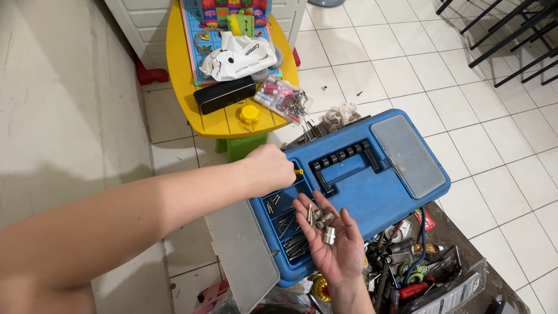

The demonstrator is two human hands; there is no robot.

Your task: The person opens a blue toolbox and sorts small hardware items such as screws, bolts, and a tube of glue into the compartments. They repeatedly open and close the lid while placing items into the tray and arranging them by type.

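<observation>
A blue toolbox (pixel 372 192) with a black handle (pixel 343 160) lies in front of me. Its left lid compartment (pixel 285 224) is uncovered and holds several screws and nails. My left hand (pixel 268 170) reaches over this compartment with the fingers closed on a small yellow-tipped piece (pixel 299 171). My right hand (pixel 334 244) is palm up just below it, cradling several small metal pieces (pixel 323 222) on the palm and fingers.
The compartment's clear cover (pixel 235 253) hangs swung out at the left; a second clear cover (pixel 408 154) is closed. A yellow child's table (pixel 224 122) behind carries a black speaker (pixel 224 93), a white bag (pixel 241 57) and a packet of small parts (pixel 283 99). Loose tools (pixel 412 267) lie right of my wrist.
</observation>
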